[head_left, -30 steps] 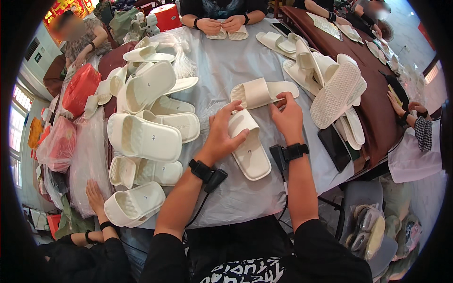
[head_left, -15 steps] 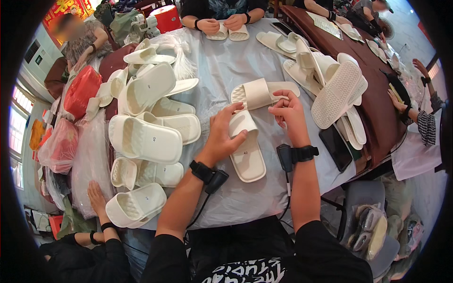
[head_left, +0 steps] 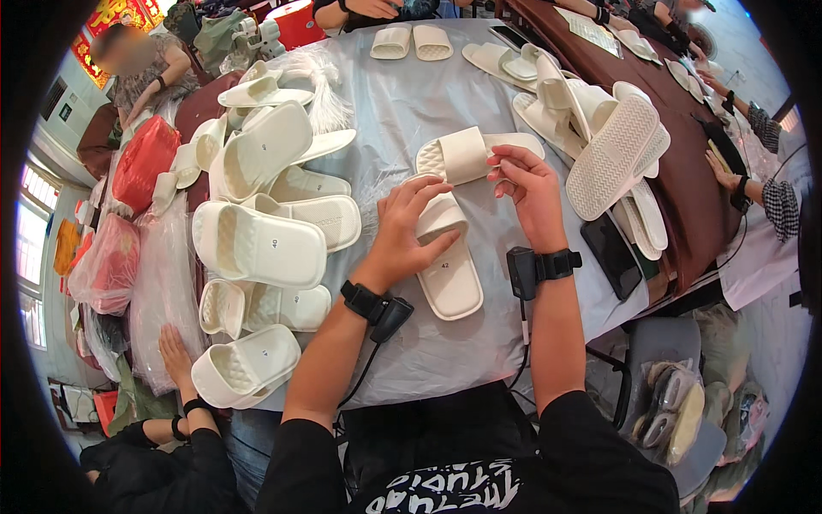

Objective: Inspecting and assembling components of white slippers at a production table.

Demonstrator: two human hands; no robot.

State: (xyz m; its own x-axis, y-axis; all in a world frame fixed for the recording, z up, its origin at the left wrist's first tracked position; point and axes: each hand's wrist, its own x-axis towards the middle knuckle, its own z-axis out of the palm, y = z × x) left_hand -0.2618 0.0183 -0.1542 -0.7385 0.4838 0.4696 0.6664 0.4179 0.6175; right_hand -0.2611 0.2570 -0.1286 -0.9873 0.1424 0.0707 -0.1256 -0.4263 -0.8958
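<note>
My left hand (head_left: 407,224) curves over the strap of a cream slipper (head_left: 451,278), its thumb and fingers apart, at the near middle of the table. The slipper's sole points toward me. My right hand (head_left: 529,193) is raised to the right of it, thumb and fingertips pressed together. Whatever they may pinch is too small to make out. Just beyond, a second cream slipper (head_left: 465,156) lies crosswise, its heel end partly behind my right fingers.
Cream slippers (head_left: 265,248) are heaped on the left beside a bundle of white strings (head_left: 321,94). More slippers (head_left: 612,163) are piled on the right, near a black phone (head_left: 611,257). A slipper pair (head_left: 411,43) stands at the far edge. Other people sit around the table.
My right fingers have drawn closer together, and my left fingers have shifted slightly over the strap. Across the table, the other person's hands have left the slipper pair.
</note>
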